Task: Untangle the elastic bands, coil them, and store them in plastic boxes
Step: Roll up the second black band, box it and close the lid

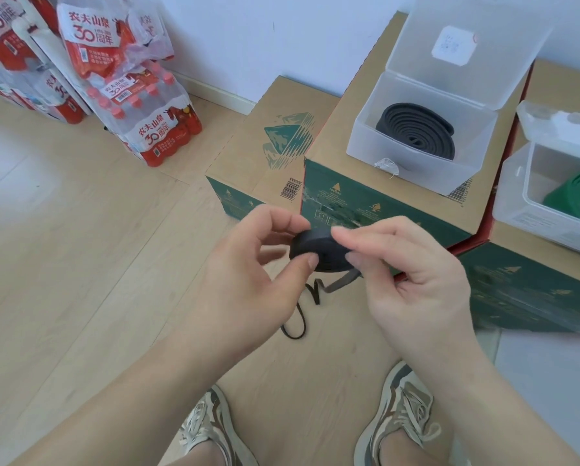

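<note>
We hold a small black band coil (317, 248) in the air just in front of the tall carton (340, 129), level with its green front face. Our left hand (244, 277) pinches the coil's left edge between curled thumb and forefinger, with the other fingers loosely bent. Our right hand (413, 284) pinches the coil's right side the same way, and its remaining fingers curl toward the palm and hold nothing. A loose tail (297, 317) of the band hangs from the coil toward the wooden floor (80, 264) before the carton. On top of the carton stands an open clear box (413, 173), lid upright, with a coiled dark band (416, 129) inside. To the carton's right, on a lower cardboard surface, a second clear box (517, 196) holds a green band (574, 193). Against the carton's left side sits a lower carton (248, 156), and farther left packs of bottled water (154, 129) are stacked. Our shoes (211, 428) show well in front of the carton.
</note>
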`<state>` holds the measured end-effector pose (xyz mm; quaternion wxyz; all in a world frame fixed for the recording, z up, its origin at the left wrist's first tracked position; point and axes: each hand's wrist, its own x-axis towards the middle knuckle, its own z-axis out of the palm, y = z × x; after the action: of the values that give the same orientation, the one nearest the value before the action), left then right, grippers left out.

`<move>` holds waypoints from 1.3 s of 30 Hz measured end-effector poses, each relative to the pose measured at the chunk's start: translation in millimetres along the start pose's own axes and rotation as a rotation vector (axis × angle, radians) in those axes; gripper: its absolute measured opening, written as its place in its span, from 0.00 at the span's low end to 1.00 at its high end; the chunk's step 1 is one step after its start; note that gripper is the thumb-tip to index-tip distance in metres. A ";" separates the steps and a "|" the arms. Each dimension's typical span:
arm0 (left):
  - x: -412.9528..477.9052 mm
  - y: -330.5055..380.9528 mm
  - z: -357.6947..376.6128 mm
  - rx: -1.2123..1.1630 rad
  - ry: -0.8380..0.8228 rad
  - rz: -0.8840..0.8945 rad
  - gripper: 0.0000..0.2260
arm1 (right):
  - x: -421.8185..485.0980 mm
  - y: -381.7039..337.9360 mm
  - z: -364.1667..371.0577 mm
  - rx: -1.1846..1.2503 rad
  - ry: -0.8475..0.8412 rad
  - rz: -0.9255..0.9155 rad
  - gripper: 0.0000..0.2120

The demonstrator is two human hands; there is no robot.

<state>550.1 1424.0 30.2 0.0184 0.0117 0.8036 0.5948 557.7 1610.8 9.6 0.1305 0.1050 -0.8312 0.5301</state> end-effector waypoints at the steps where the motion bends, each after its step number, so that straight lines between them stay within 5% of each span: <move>1: -0.6 -2.1 0.2 0.080 0.003 0.069 0.16 | -0.5 0.6 0.6 -0.030 -0.011 -0.018 0.23; 6: -2.4 -1.9 2.0 0.170 -0.013 0.173 0.19 | -1.3 -2.7 1.0 0.002 0.026 0.072 0.19; 12: 4.8 -2.2 -2.5 -0.333 -0.004 -0.107 0.17 | 1.1 -4.1 0.5 0.198 0.067 0.166 0.22; 14: 3.8 -1.8 -1.7 -0.232 -0.039 -0.093 0.17 | 1.0 -2.8 -0.2 0.130 0.042 0.120 0.20; 19: -1.9 -5.1 0.5 0.267 -0.052 0.276 0.17 | -0.8 5.1 2.6 -0.097 -0.063 -0.042 0.21; 28: -0.6 0.4 0.8 -0.178 -0.021 0.066 0.19 | -1.9 -4.4 5.0 0.061 -0.006 0.075 0.23; 34: -2.3 -2.8 -0.2 0.229 -0.003 0.212 0.13 | -2.0 4.6 2.9 -0.091 -0.086 -0.101 0.18; 39: -1.4 -1.8 0.1 0.128 0.011 0.216 0.22 | -1.3 1.3 2.6 -0.023 -0.029 -0.021 0.18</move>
<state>551.5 1423.4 28.5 -0.0511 0.0963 0.8340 0.5408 558.3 1609.0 7.0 0.1252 0.1196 -0.8379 0.5176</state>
